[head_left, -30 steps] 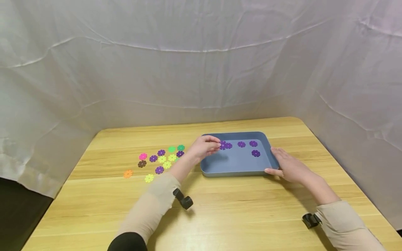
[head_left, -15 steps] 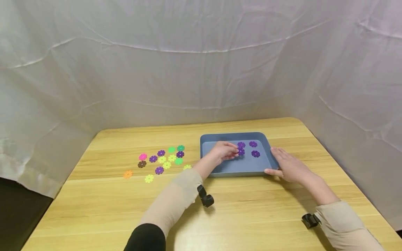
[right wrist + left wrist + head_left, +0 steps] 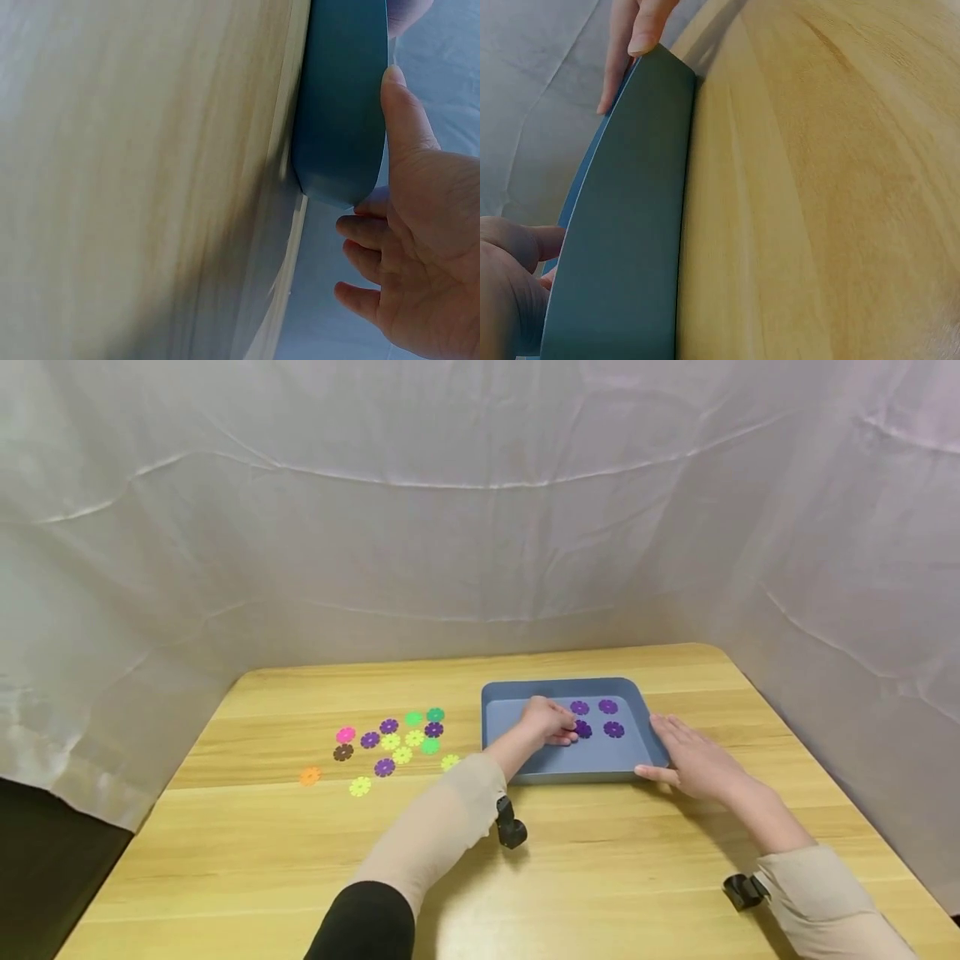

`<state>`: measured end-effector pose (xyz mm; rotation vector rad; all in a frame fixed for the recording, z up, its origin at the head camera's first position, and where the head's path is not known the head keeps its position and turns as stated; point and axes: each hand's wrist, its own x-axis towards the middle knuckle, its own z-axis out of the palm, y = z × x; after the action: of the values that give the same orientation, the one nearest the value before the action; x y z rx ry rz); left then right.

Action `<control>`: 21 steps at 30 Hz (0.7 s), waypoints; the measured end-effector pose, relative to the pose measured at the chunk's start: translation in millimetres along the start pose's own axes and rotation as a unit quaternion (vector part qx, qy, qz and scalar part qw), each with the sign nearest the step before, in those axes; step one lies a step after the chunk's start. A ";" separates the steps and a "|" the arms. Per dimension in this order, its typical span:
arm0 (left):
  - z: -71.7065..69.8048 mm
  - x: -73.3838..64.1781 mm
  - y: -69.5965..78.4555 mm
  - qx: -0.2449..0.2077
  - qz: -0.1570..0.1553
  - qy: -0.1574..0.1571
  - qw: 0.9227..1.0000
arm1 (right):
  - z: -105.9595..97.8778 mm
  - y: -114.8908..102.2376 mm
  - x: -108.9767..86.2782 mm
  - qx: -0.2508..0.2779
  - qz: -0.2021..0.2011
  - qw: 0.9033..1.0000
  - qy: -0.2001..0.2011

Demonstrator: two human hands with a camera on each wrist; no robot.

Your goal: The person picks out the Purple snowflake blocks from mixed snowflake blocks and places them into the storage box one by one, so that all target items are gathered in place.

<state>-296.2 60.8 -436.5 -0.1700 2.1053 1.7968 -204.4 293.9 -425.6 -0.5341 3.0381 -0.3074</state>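
My left hand [image 3: 547, 722] reaches into a blue-grey tray [image 3: 555, 777], its fingertips pinching the left edge of a purple flower-shaped disc [image 3: 583, 729] close over the tray floor. Three like discs lie nearby in the tray: one behind [image 3: 579, 707], one at the back right [image 3: 608, 706] and one to the right [image 3: 613, 729]. My right hand [image 3: 693, 760] rests at the tray's front right corner. In the right wrist view its thumb [image 3: 405, 112] lies along the rim, with the other fingers spread past the corner. The left wrist view hides the discs behind the tray wall [image 3: 622, 225].
Left of the tray, several flower-shaped discs are scattered on the wooden table [image 3: 600, 860], among them pink [image 3: 346, 735], brown [image 3: 342, 752], orange [image 3: 310, 776], yellow [image 3: 360, 787], green [image 3: 430, 746] and purple [image 3: 384, 767] ones. A pale cloth [image 3: 480, 527] hangs around the table's back and sides.
My left hand has moved right across the tray with the purple disc, then lowered it in front of the back discs. The right hand stays at the tray corner.
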 end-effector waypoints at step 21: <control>-58.9 -45.4 23.1 0.092 0.096 -0.135 0.982 | -0.5 2.4 1.5 0.006 0.002 1.000 -0.004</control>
<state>-273.2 1.2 -392.0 0.3185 2.1305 1.6079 -206.6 295.7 -425.6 -0.5258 3.0272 -0.3228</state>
